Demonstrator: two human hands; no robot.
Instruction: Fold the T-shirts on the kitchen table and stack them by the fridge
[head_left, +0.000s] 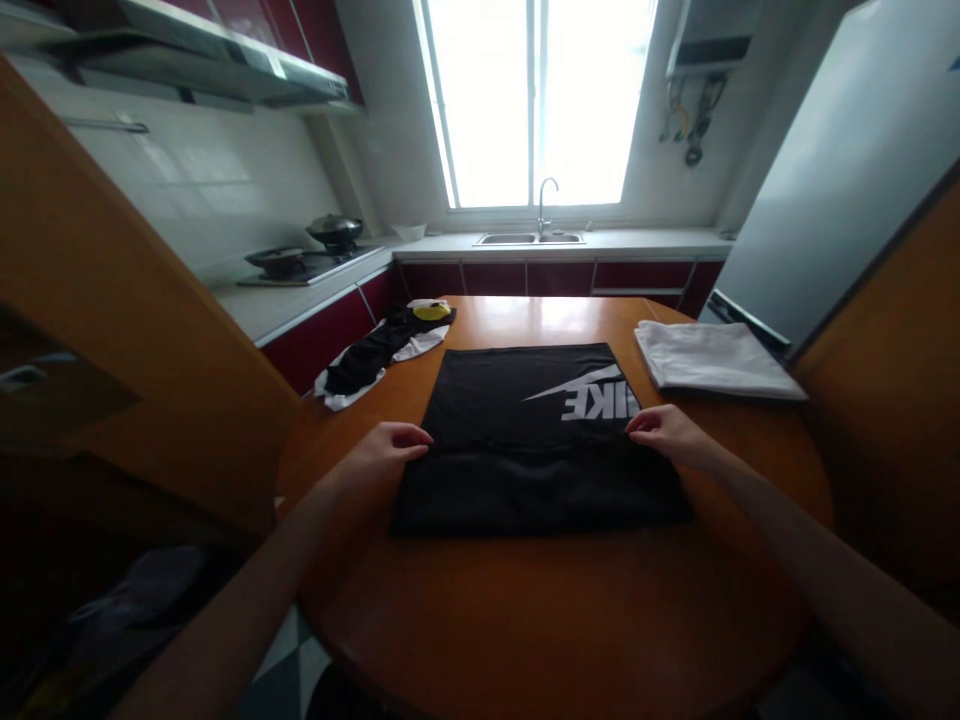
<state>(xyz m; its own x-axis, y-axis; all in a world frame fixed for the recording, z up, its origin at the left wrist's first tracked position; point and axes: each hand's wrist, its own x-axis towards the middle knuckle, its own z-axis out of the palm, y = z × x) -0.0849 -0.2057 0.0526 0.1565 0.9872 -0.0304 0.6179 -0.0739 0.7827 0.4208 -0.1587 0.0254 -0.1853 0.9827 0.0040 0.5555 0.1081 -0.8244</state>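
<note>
A black garment lies flat on the table, folded into a near-rectangle, with a white NIKE print upside down toward its far right corner. A fold line crosses it from side to side, about level with my hands. My left hand pinches its left edge between thumb and fingers. At the opposite edge, just below the print, my right hand has its fingers closed on the cloth. The near part of the garment rests smooth on the wood.
The oval wooden table carries a crumpled black-and-white garment with a yellow patch at far left. Folded white cloth lies at far right. Beyond are a sink, a stove with pans, and a fridge.
</note>
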